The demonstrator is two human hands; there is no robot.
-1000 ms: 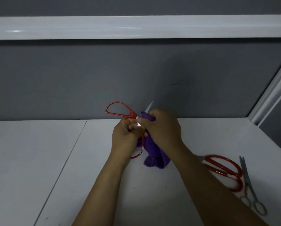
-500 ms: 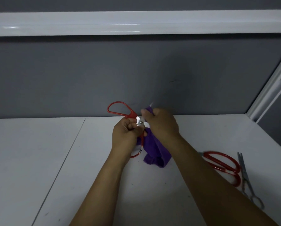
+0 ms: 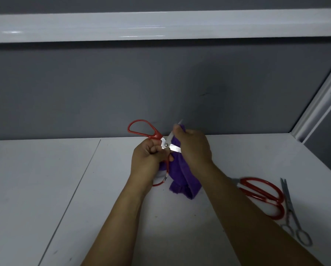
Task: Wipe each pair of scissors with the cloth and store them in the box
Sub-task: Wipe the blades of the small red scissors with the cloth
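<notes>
Left grip (image 3: 147, 160) is closed round the lower handle of the red-handled scissors (image 3: 165, 144), which are held above the bench (image 3: 45, 189) with blades splayed. The upper handle loop sticks out up-left of the left grip. Right grip (image 3: 194, 148) pinches the purple cloth (image 3: 180, 175) round the upper blade near its tip. The cloth hangs below both grips. Second red scissors (image 3: 247, 190) lie on the bench, right of the right grip. Steel scissors (image 3: 289, 202) lie just beside them, farther right.

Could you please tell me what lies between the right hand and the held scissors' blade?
The purple cloth: in the head view the right hand pinches it around a blade of the red scissors, which the left hand holds.
</notes>
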